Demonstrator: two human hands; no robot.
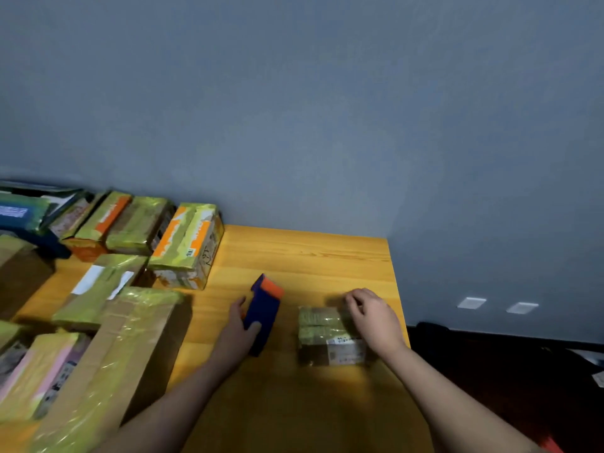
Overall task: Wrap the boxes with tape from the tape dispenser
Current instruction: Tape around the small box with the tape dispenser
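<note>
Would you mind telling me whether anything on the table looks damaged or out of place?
Nothing stands out. The left hand grips the tape dispenser, the right hand rests on the small box, and the taped boxes sit grouped at the left.

Dim, soft blur; wide-angle edge warp

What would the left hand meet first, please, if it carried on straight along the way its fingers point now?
Probably nothing soon: the left hand, gripping the tape dispenser, points up the bare table toward the wall. The taped orange box seems to lie left of that line, though depth is unclear.
</note>
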